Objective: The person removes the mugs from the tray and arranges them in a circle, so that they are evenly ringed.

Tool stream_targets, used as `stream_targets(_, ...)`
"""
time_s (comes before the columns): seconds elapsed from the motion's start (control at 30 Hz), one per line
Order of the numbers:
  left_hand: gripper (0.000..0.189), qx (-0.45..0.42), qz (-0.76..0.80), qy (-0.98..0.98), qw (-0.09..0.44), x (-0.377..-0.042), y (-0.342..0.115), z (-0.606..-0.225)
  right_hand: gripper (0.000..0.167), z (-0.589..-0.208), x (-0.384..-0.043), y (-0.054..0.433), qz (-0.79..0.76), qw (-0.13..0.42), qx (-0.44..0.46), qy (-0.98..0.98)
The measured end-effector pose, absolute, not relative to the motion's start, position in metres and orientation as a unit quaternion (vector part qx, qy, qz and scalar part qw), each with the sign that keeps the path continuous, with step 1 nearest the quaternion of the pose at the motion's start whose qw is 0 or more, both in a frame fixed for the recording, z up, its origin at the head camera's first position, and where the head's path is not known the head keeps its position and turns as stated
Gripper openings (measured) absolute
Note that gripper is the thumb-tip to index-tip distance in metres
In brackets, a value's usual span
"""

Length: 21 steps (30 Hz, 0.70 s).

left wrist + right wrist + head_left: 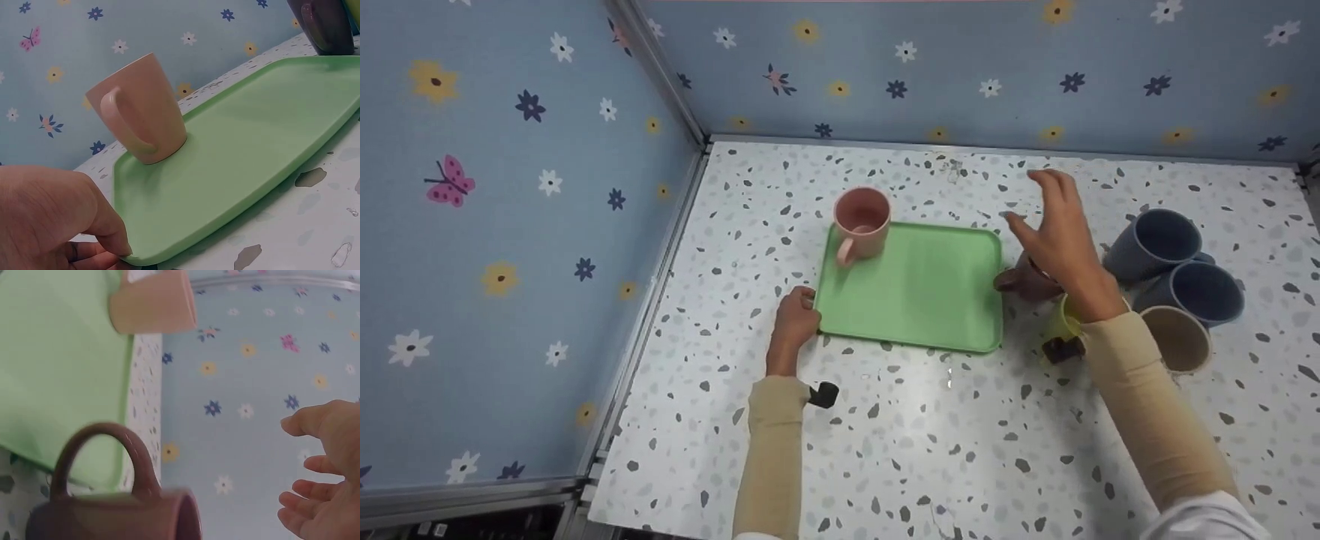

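A pink mug (862, 229) stands upright on the far left corner of a green tray (922, 296), its handle toward me. At the near left corner, my left hand (796, 322) pinches the tray's rim; the left wrist view shows the thumb (112, 228) on top and fingers curled by the edge. My right hand (1063, 240) hovers over a dark brown mug (1030, 283) just right of the tray, thumb and fingers spread apart, holding nothing. That mug's handle (101, 430) points at the tray. The right hand and forearm hide part of the mug in the head view.
Right of the brown mug, two blue mugs (1207, 300) and a beige mug (1177, 341) stand close together. A yellow mug (1061, 324) is partly hidden beneath my right wrist. Flowered panels (922, 67) border the speckled table (885, 435) at the back and left.
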<state>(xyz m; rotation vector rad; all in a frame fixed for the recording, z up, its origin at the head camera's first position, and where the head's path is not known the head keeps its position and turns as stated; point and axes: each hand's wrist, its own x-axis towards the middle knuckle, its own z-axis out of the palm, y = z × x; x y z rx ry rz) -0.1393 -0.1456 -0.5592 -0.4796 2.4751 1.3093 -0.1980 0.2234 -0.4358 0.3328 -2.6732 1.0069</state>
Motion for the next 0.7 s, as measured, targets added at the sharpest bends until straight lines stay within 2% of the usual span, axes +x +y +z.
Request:
stream_targets(0.37, 0.049, -0.168, 0.457, 0.858, 0.16, -0.139, -0.146, -0.559, 0.061, -0.456, -0.198, 0.17, 0.317, 0.103, 0.213, -0.919)
stream_targets(0.7, 0.048, -0.167, 0.46, 0.858, 0.154, -0.141, -0.146, -0.56, 0.065, -0.47, -0.218, 0.157, 0.335, 0.068, 0.243, -0.908)
